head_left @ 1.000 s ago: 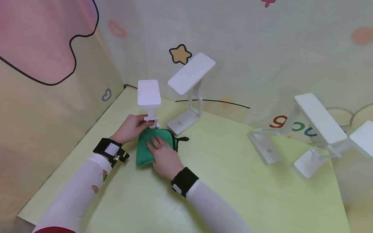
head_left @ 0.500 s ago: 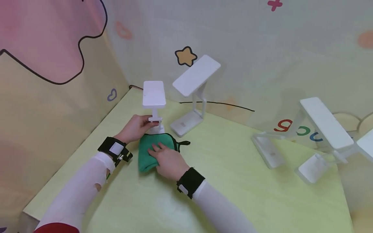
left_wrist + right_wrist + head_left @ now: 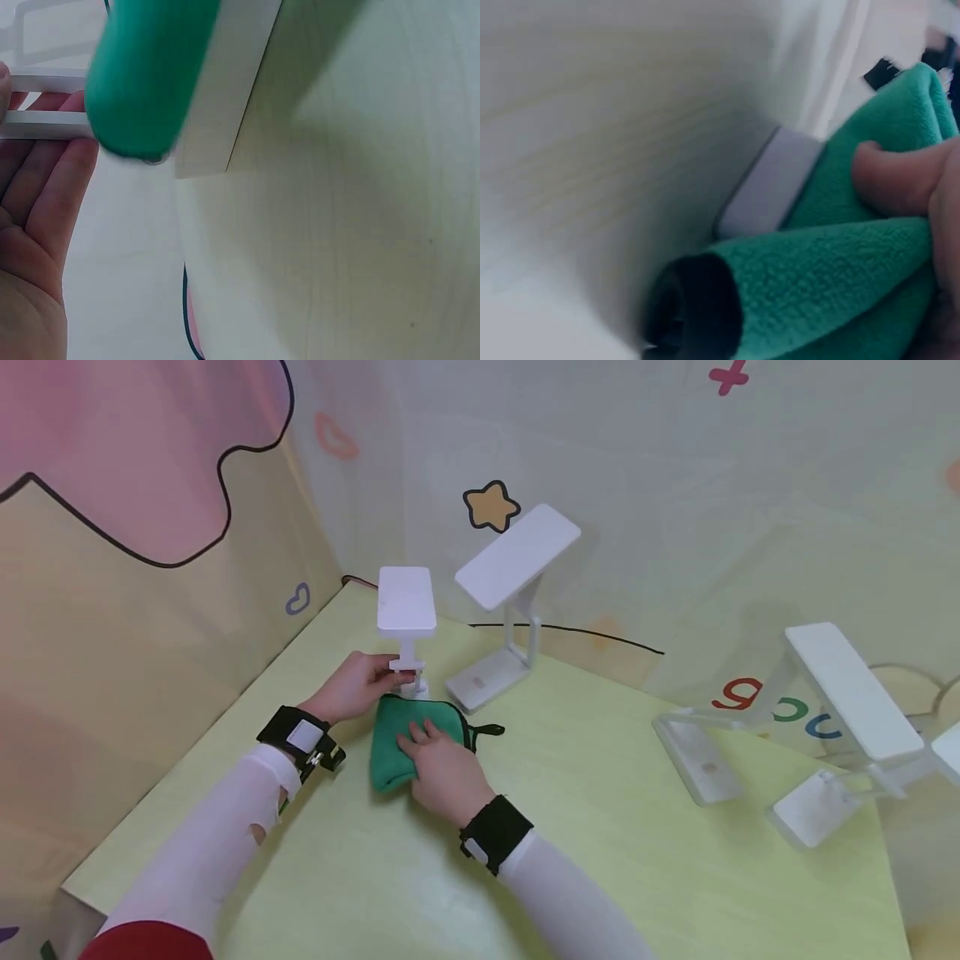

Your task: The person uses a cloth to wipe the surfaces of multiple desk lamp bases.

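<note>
At the back left of the table stands a small white desk lamp (image 3: 407, 602), upright, its flat head facing up. My left hand (image 3: 356, 685) grips its stem; in the left wrist view the fingers curl behind two thin white bars (image 3: 49, 124). A folded green cloth (image 3: 390, 752) with black edging and a loop lies over the lamp's base. Pressing on it from above is my right hand (image 3: 450, 781), its fingers spread. The right wrist view shows the thumb (image 3: 889, 176) on the cloth and a corner of the lamp base (image 3: 769, 184) beneath; the other fingers are mostly hidden there.
A taller white lamp (image 3: 517, 560) stands just right of the small one. Two more white lamps (image 3: 855, 689) (image 3: 813, 806) stand at the right end of the pale green table (image 3: 600, 827). Patterned walls (image 3: 637, 460) close off the back and left.
The head view has shifted, so the scene sits a little further right. My left hand keeps its grip on the stem. The right hand and cloth have moved slightly over the lamp base.
</note>
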{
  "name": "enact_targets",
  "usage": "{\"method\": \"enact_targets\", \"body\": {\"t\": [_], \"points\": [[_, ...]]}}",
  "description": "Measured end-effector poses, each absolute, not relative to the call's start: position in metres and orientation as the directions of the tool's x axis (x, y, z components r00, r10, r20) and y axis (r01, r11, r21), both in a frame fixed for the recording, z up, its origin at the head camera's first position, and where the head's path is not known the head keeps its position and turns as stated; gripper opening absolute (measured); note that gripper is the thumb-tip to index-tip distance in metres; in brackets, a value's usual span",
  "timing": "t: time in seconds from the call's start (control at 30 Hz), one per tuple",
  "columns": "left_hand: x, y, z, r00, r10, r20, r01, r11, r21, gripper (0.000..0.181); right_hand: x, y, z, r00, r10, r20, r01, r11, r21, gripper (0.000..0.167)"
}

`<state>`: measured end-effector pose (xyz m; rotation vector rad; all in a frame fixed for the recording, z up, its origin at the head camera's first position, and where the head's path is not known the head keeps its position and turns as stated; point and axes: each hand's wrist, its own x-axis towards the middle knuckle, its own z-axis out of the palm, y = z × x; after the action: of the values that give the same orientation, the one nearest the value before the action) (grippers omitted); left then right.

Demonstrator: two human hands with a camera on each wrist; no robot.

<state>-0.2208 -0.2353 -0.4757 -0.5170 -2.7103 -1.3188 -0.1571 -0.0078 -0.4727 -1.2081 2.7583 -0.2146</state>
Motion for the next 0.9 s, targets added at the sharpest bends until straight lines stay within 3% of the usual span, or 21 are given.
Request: {"method": "enact_targets", "body": {"t": [0.27,0.47,0.7,0.9], "points": [[-0.216,-0.238,-0.470,-0.944,0.250,0.217,0.327,0.601,0.730,0.024,-0.132,-0.006,-0.458,-0.607,-0.789,-0.092,-0.785,0.614,-0.083,0.052],[-0.208,-0.247,-0.471,-0.956,0.217,0.199,0.291,0.597,0.748,0.024,-0.146,-0.026,-0.463,-0.566,-0.821,-0.081,-0.806,0.571,-0.153,0.056],[-0.204,-0.251,-0.474,-0.953,0.227,0.201,0.296,0.544,0.785,0.025,-0.172,-0.043,-0.479,-0.604,-0.797,-0.003,-0.791,0.600,-0.120,0.058],[-0.207,-0.249,-0.472,-0.941,0.238,0.239,0.334,0.559,0.759,0.023,-0.169,-0.033,-0.483,-0.624,-0.780,0.036,-0.770,0.607,-0.196,0.061]]}}
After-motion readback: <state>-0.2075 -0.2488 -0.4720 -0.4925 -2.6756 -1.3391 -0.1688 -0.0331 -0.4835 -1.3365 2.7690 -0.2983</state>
